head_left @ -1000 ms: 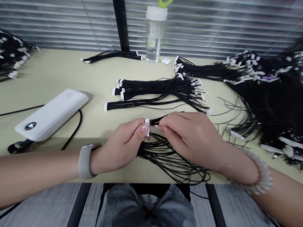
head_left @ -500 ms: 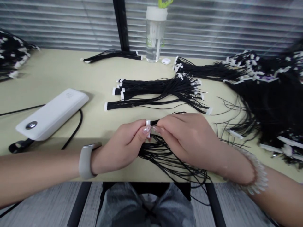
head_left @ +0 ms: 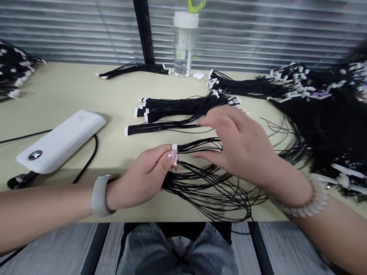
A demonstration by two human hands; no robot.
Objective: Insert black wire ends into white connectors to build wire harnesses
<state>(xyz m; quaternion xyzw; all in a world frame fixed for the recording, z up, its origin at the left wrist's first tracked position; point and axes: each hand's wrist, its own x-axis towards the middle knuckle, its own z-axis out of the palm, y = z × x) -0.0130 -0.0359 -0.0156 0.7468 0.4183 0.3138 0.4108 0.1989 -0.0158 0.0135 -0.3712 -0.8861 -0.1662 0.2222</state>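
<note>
A white connector [head_left: 174, 148] is pinched between the thumb and fingers of my left hand [head_left: 147, 173]. Thin black wires [head_left: 197, 146] run from it to the right, and more loop down toward the table's front edge, partly under my left hand. My right hand [head_left: 239, 145] hovers over these wires with thumb and fingers apart and nothing seen between them. Just beyond my hands lies a row of finished-looking black wire bundles [head_left: 172, 103] with white connectors; my right hand hides part of their right ends.
A white power bank [head_left: 61, 141] with a black cable lies at left. A water bottle [head_left: 185, 46] and a small white case [head_left: 198, 75] stand by the blinds. Large heaps of black wires [head_left: 329, 126] cover the right side; another heap [head_left: 14, 70] sits far left.
My right hand has let go near the connector, opened and moved right and up. My left hand keeps its pinch. The view has shifted slightly.
</note>
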